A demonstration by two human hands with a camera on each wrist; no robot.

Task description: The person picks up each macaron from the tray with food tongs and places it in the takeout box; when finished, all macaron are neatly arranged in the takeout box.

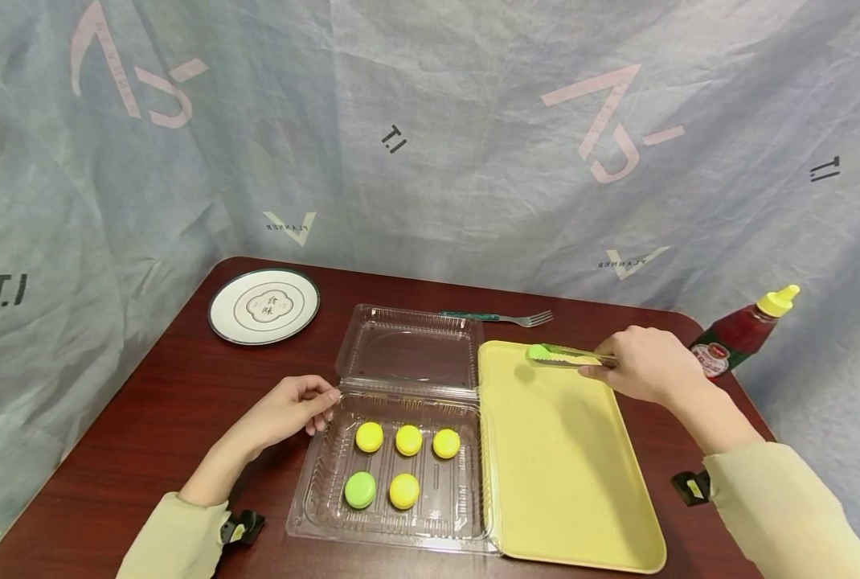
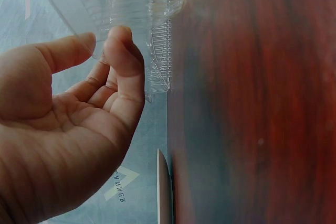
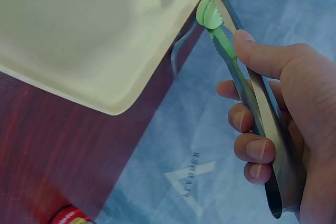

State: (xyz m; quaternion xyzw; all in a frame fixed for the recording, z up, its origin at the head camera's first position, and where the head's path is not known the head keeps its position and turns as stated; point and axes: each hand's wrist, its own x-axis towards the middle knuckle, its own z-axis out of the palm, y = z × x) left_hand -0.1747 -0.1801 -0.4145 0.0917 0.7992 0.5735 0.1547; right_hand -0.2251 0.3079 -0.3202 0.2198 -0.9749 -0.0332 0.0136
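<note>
My right hand (image 1: 650, 363) holds metal tongs (image 3: 262, 108) above the far part of the yellow tray (image 1: 567, 474). Between the tong tips is a green macaron (image 3: 210, 13), raised off the tray, its shadow below. With thumb and forefinger my left hand (image 1: 292, 412) pinches the left edge of a clear plastic container (image 1: 394, 535), near the hinge. Its lid (image 1: 411, 350) lies back, away from me. Inside the base sit several yellow macarons (image 1: 409, 440), in two rows, and one green macaron (image 1: 360, 490) at the near left. The left wrist view shows the pinched plastic edge (image 2: 92, 51).
A white plate (image 1: 235, 310) with a dark rim lies at the back left. Behind the lid and tray is a fork (image 1: 527, 319) with a green handle. A red sauce bottle (image 1: 737, 338) with a yellow cap stands beyond my right hand. Grey cloth (image 1: 437, 161) hangs behind the table.
</note>
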